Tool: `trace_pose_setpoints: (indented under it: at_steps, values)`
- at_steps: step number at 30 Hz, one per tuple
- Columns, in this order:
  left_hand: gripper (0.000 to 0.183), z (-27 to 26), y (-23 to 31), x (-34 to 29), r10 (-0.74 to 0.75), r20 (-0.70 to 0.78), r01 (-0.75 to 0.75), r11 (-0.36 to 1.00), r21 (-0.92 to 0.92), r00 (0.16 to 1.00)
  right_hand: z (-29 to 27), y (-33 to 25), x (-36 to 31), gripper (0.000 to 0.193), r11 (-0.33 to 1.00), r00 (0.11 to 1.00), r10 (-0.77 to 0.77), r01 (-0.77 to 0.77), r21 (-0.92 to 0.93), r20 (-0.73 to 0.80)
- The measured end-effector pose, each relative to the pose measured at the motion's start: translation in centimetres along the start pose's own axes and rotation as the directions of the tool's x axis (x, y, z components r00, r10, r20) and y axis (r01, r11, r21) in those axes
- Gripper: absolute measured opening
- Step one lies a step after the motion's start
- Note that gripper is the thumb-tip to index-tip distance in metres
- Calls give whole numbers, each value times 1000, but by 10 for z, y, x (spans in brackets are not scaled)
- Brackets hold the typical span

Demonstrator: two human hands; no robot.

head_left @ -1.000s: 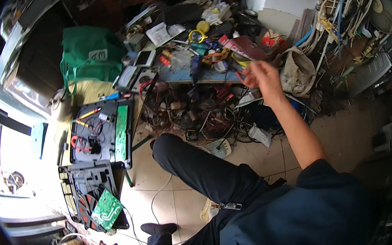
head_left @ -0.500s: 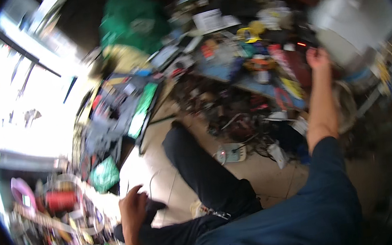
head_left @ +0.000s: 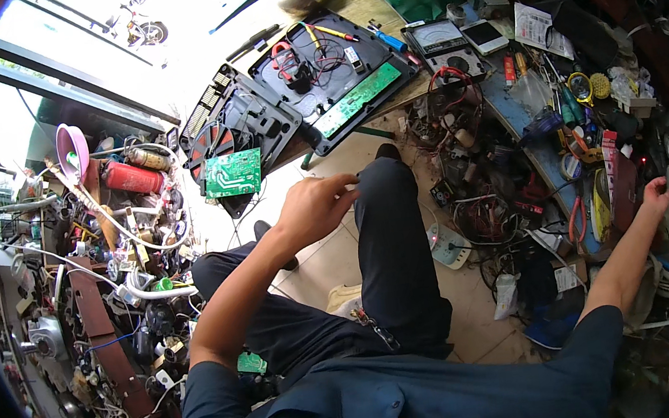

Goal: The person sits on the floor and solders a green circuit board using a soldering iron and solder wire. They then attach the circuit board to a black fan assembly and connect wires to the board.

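My left hand (head_left: 319,207) hovers over my bent knee, fingers loosely stretched and holding nothing I can see. Beyond it, a green circuit board (head_left: 233,173) rests on a black plastic housing (head_left: 257,110). A longer green board (head_left: 361,99) lies in a black tray-like cover (head_left: 324,115), along with a red clamp meter (head_left: 284,59) and probe leads. At the far right, my right hand (head_left: 656,195) has curled fingers beside a dark object with a small red light (head_left: 643,160). Whatever those fingers grip is too small or hidden to make out.
An analog multimeter (head_left: 440,36) and a white phone-like device (head_left: 486,37) lie on the cluttered right bench, near red-handled pliers (head_left: 577,221). Tangled wires and parts cover the floor below. A power strip (head_left: 449,247) lies on the tiles. Scrap, including a red cylinder (head_left: 133,177), crowds the left.
The view has swung left and become sharp. My left hand has moved up and right, over the knee. My right arm remains stretched out to the right.
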State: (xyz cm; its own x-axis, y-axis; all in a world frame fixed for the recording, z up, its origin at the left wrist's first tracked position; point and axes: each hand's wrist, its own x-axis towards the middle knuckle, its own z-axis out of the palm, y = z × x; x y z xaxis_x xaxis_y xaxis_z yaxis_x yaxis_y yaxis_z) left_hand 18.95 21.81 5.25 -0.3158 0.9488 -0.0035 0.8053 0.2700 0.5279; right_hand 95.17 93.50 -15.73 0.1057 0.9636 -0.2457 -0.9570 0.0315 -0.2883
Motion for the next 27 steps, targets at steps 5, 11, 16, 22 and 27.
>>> trace_pose_setpoints:
  at_steps: [5,11,16,22,27]
  values:
    - [23,-1,13,28,41,-17,-40,999,33,999,24,4,-87,47,979,946,-204,205,24,251]
    - [20,3,26,52,-6,7,7,992,-126,1000,65,-13,-275,41,914,815,-336,403,-45,473]
    - [18,13,32,51,31,-26,-37,967,-254,999,138,43,-423,32,834,705,-460,552,-10,540]
    - [23,2,51,38,-6,74,21,978,-207,997,165,60,-416,36,674,678,-423,679,-292,601]
    - [27,-17,44,8,-77,49,87,964,-251,996,177,92,-405,41,476,658,-195,712,-516,728]
